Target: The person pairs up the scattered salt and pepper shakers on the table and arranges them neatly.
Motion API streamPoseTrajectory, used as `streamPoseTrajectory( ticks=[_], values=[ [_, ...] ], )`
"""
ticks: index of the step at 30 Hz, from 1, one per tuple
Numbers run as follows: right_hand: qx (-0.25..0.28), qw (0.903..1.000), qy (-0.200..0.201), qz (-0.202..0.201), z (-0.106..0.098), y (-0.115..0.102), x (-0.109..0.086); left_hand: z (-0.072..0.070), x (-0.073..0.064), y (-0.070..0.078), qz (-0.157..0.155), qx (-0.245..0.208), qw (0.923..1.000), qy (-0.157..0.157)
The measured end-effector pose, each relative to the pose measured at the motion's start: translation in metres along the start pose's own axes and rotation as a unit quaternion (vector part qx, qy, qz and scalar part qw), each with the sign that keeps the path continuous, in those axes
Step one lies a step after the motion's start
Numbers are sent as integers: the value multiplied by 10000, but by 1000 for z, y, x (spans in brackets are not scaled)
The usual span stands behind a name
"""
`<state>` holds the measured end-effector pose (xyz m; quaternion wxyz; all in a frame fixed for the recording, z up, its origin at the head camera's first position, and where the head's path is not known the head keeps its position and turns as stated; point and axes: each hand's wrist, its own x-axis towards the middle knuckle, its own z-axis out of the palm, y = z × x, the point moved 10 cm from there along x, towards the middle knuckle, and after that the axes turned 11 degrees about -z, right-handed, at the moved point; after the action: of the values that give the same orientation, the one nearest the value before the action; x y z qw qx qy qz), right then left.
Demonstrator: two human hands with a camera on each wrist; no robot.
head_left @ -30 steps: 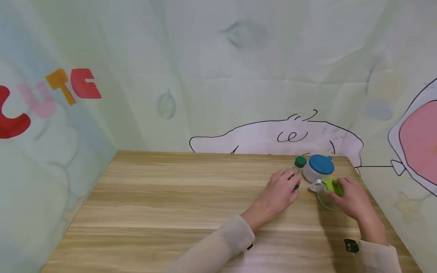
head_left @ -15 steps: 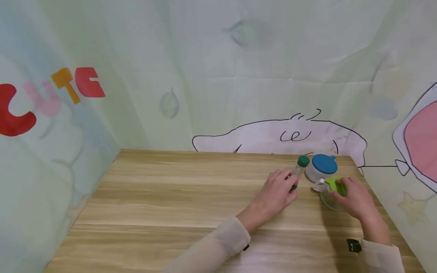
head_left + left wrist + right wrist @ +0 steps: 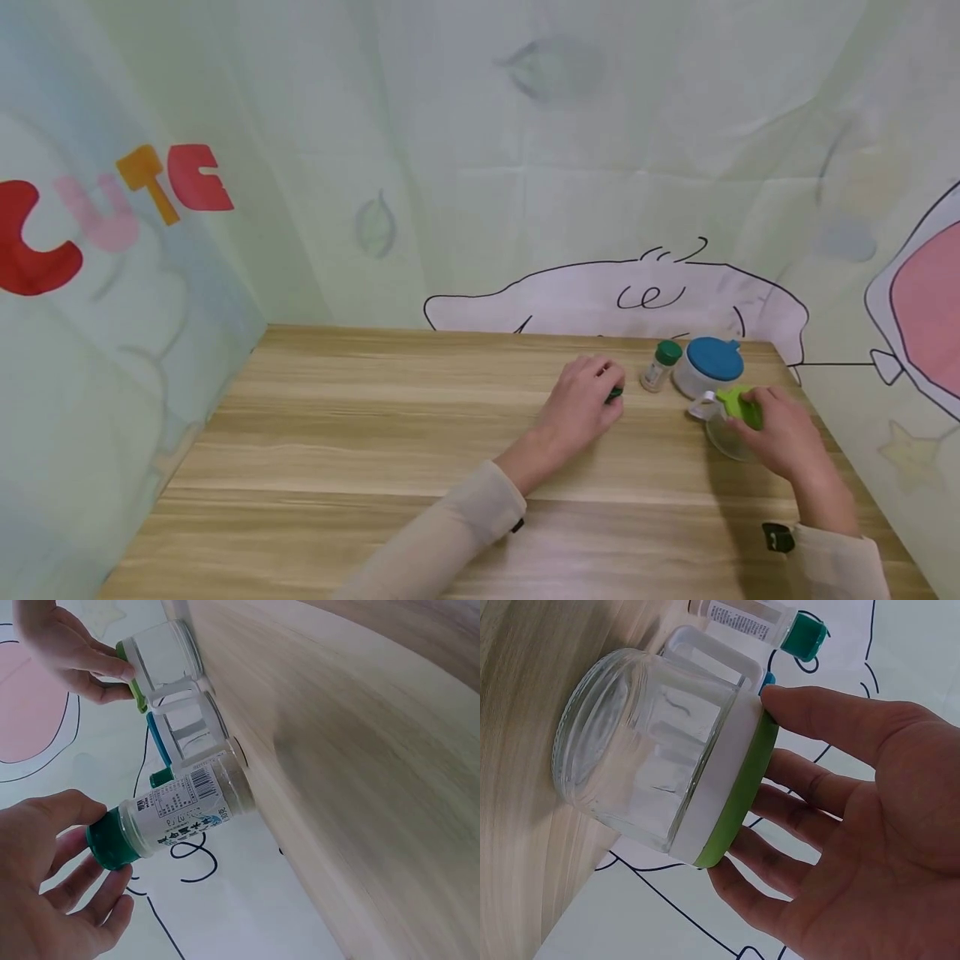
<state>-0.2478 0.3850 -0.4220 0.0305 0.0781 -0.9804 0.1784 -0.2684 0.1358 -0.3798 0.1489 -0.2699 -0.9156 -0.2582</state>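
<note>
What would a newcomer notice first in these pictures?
Probably the big coloured letters CUTE, at far left of the head view. Next, over the right half of the table, the left hand holds a green-capped shaker and the right hand grips a green-lidded jar.

In the head view we see only a green bit of the held shaker (image 3: 615,394) past the left hand (image 3: 581,400), while the right hand (image 3: 783,429) partly covers the green lid (image 3: 736,402). We find the label (image 3: 653,377) on the standing shaker (image 3: 662,367) too small to read. The right edge cuts off the balloon (image 3: 930,308). In the right wrist view, the clear jar (image 3: 645,750) hides much of the blue-lidded jar (image 3: 713,360).
</note>
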Motion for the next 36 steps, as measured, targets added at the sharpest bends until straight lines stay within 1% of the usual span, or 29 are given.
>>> streamPoseTrajectory(
  ticks=[5, 11, 17, 24, 27, 31, 33, 36],
  values=[
    [-25, 10000, 28, -20, 0, 0, 0, -3, -3, -11, -105, 64, 9999, -82],
    [-59, 9999, 63, -126, 1, -3, 2, -12, -8, -27, -280, 8, 9996, -39],
    [-117, 9999, 42, -82, -1, -3, 2, -17, -10, -34, -225, -128, 9997, -20],
    [-121, 9999, -46, 46, 3, -3, 1, -15, -13, -43, -292, -223, 9992, -172],
    [-106, 9999, -35, 64, 3, -4, 0, -17, -14, -49, -283, -358, 9987, -227],
    [-117, 9999, -26, 89, 3, -5, 0, -21, -15, -58, -217, -543, 9979, -266],
    [-133, 9998, -28, 110, 3, -5, 0, -25, -16, -63, -206, -587, 9978, -237],
    [-167, 9997, -34, 147, 2, -5, 0, -30, -19, -70, -259, -680, 9972, -199]
  ],
)
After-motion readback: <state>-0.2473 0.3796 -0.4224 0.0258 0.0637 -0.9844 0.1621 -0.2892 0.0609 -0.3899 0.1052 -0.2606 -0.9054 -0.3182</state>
